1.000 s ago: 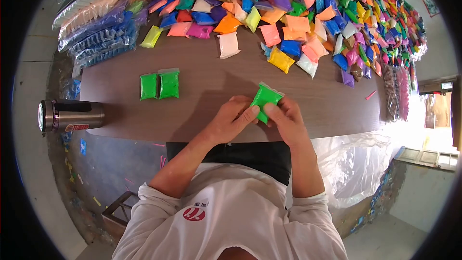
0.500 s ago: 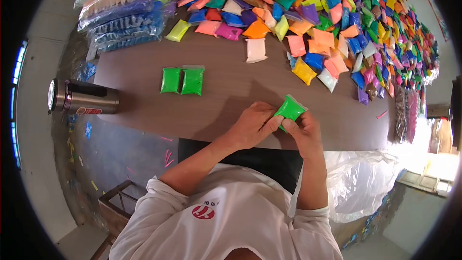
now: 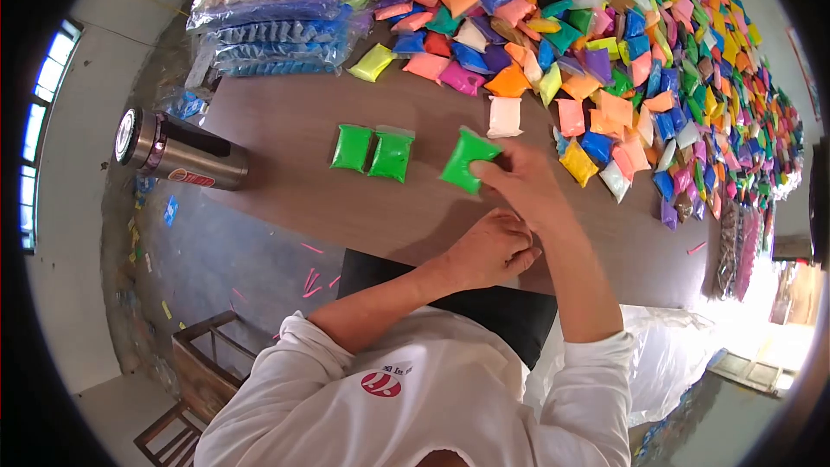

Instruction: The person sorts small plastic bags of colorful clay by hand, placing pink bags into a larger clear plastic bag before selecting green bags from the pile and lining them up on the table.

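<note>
A bright green packet (image 3: 467, 158) is pinched between the thumb and fingers of my right hand (image 3: 519, 180), over the brown table. Below it, near the table's front edge, my left hand (image 3: 493, 249) has its fingers curled, and what they hold, if anything, is hidden. Two more green packets lie side by side to the left, one at the left (image 3: 351, 148) and one at the right (image 3: 392, 155). A pale pink packet (image 3: 505, 117) lies above my right hand.
Many coloured packets (image 3: 618, 108) are heaped across the back and right of the table (image 3: 294, 112). Bagged stacks (image 3: 277, 35) stand at the back left. A steel flask (image 3: 186, 151) lies at the left edge. Clear plastic (image 3: 666, 355) hangs at the lower right.
My right hand has moved left and up with the green packet, towards the two others. My left hand has let go of the packet and is lower. The whole view has shifted.
</note>
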